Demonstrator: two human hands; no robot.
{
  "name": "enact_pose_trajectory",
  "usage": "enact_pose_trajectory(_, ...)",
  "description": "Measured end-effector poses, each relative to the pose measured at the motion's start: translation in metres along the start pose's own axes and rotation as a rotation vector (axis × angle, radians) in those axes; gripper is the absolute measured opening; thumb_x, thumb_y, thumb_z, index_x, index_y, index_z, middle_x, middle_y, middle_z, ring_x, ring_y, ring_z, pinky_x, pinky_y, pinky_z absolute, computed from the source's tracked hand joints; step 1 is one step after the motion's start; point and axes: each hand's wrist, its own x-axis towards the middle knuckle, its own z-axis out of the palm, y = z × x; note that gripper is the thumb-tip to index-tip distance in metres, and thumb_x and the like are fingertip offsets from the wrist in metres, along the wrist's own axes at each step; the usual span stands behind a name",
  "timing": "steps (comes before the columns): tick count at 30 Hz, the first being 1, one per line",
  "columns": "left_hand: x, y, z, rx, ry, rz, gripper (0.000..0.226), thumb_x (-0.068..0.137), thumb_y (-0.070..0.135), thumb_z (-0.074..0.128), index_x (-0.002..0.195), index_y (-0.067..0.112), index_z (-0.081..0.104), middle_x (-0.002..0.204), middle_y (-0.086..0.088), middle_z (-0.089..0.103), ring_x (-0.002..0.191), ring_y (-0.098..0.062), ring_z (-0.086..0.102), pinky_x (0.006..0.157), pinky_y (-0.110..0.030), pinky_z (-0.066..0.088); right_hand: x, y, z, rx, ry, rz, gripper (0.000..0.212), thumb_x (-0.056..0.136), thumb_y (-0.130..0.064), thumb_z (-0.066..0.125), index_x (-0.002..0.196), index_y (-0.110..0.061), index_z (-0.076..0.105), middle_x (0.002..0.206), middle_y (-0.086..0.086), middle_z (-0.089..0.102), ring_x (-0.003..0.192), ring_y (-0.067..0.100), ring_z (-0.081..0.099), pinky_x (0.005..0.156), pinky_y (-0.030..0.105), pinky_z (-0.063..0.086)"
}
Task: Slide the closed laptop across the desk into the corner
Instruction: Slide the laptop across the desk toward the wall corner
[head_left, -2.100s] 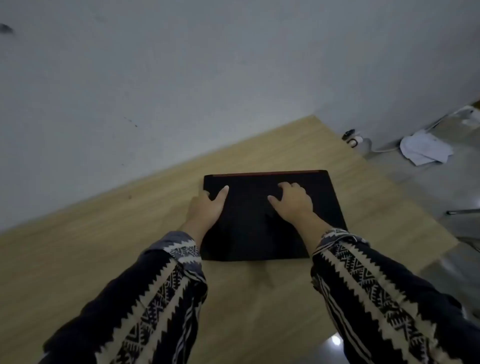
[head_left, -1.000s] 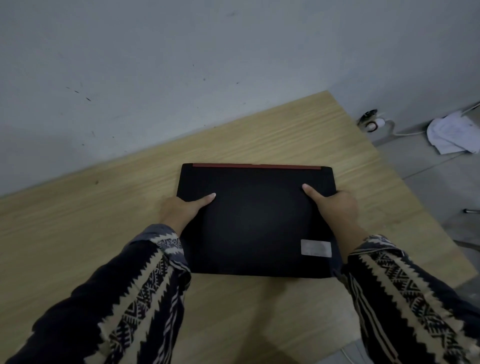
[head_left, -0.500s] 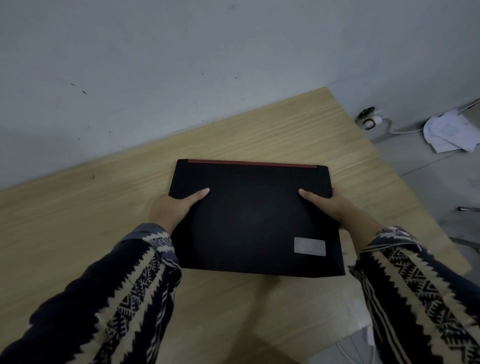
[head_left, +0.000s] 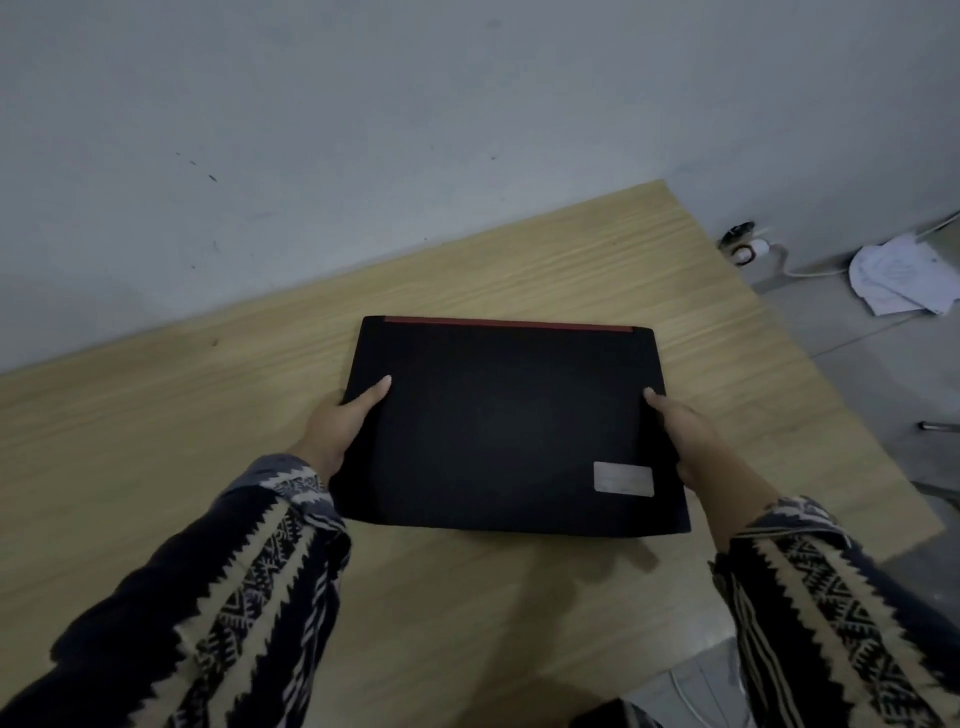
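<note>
A closed black laptop (head_left: 509, 426) with a red strip along its far edge and a silver sticker near its front right corner lies on the wooden desk (head_left: 156, 415). My left hand (head_left: 343, 421) grips its left edge, thumb on the lid. My right hand (head_left: 685, 431) grips its right edge, thumb on top. The fingers of both hands are hidden under or beside the laptop. The desk's far right corner (head_left: 660, 187) meets the grey wall behind the laptop.
The grey wall (head_left: 363, 130) runs along the desk's far edge. The desk's right edge drops to a grey floor with a white cable and plug (head_left: 753, 249) and crumpled white papers (head_left: 904, 280). A dark metal leg (head_left: 940, 427) shows at far right.
My hands have moved from lying flat on the lid to gripping the laptop's left and right edges. The laptop sits slightly turned, and the silver sticker has become visible.
</note>
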Motion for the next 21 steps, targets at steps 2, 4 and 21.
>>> enact_pose_trajectory(2, 0.001, -0.010, -0.005, -0.050, 0.032, 0.022, 0.070, 0.059, 0.064, 0.079, 0.108, 0.016, 0.063, 0.098, -0.001, 0.069, 0.086, -0.021, 0.067, 0.064, -0.030, 0.052, -0.004, 0.001, 0.008, -0.080, -0.033, -0.068, 0.058, 0.094, -0.049, 0.050, 0.140, -0.014, 0.046, 0.135, 0.012, 0.057, 0.118, 0.032, 0.057, 0.099, 0.048, 0.048)
enact_pose_trajectory(4, 0.000, -0.018, -0.010, -0.082, 0.101, 0.036, 0.073, 0.058, 0.067, 0.077, 0.107, 0.015, 0.067, 0.100, -0.003, 0.071, 0.090, -0.025, 0.068, 0.076, -0.038, 0.056, -0.009, 0.001, 0.017, -0.156, -0.030, -0.120, 0.057, 0.096, -0.054, 0.040, 0.140, -0.019, 0.045, 0.138, 0.009, 0.054, 0.120, 0.029, 0.054, 0.099, 0.045, 0.046)
enact_pose_trajectory(21, -0.014, -0.052, -0.119, -0.258, 0.559, 0.037, 0.057, 0.087, 0.068, 0.043, 0.068, 0.014, 0.053, 0.076, -0.002, 0.057, 0.075, -0.025, 0.056, 0.076, -0.040, 0.046, -0.040, -0.012, 0.137, -0.207, 0.199, -0.274, 0.067, 0.095, -0.057, 0.036, 0.111, 0.003, 0.061, 0.104, 0.016, 0.059, 0.088, 0.029, 0.051, 0.082, 0.042, 0.043)
